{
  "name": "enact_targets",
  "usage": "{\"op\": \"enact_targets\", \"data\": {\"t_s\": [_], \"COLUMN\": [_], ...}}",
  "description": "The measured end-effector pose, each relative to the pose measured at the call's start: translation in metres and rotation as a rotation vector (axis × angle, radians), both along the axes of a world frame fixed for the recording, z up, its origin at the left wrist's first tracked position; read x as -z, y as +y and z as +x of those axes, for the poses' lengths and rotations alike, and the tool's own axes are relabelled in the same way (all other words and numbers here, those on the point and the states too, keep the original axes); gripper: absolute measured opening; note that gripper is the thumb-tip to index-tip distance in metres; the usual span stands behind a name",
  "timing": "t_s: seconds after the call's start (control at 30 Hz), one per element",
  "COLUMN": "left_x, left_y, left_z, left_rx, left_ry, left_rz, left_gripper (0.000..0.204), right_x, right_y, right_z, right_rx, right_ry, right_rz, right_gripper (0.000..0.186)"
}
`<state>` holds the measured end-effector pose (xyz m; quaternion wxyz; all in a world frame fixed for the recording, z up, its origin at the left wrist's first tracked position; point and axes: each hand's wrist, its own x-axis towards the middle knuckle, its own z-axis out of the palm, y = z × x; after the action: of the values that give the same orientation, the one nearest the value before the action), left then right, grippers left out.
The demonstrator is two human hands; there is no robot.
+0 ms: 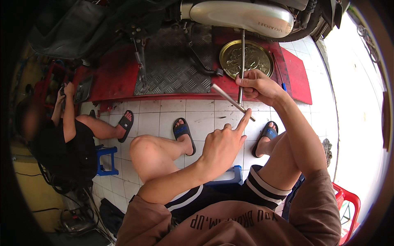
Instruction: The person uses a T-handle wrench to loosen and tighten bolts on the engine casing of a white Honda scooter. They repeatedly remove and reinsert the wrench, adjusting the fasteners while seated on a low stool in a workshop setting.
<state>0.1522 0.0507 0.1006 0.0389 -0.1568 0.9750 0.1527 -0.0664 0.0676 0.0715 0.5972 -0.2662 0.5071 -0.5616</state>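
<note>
A long metal T-handle wrench (242,51) reaches from near my lap up to the underside of a motorcycle's silver cover (240,16). My right hand (260,87) is closed around its shaft, just above the crossbar. With the index finger stretched out, my left hand (221,145) touches the near end of that crossbar; its other fingers are loosely bent and hold nothing. Behind the shaft lies a round gold-coloured tray (221,55) with shiny liquid in it. The far tip of the wrench is hidden at the cover.
A red platform (111,80) with a diamond-pattern metal plate (170,61) lies under the motorcycle. A blue-handled screwdriver (282,82) rests right of the tray. A black pedal arm (201,63) hangs down. Another person (57,135) sits at left. A blue stool (234,176) is beneath me.
</note>
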Motion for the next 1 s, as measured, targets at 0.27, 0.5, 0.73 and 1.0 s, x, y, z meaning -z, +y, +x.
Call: {"op": "enact_targets", "data": {"t_s": [0.27,0.5,0.73,1.0], "left_x": [-0.01,0.007,0.012,0.01], "left_y": [0.003,-0.013,-0.007,-0.001], "left_z": [-0.006,-0.01,-0.018,-0.037], "left_rx": [-0.103,-0.188,0.007,0.091], "left_ry": [0.21,0.156,0.41,0.478], "left_rz": [0.07,0.154,0.421,0.752], "left_gripper": [0.082,0.082,0.084,0.074], "right_x": [-0.001,-0.006,-0.009,-0.002], "right_y": [-0.003,0.002,0.009,0.007], "right_z": [-0.002,-0.006,-0.007,-0.017], "right_rx": [-0.03,0.011,0.152,-0.014], "right_ry": [-0.021,-0.02,0.11,0.15], "right_rz": [-0.065,-0.094,0.029,-0.06], "right_gripper": [0.012,0.028,0.029,0.027]}}
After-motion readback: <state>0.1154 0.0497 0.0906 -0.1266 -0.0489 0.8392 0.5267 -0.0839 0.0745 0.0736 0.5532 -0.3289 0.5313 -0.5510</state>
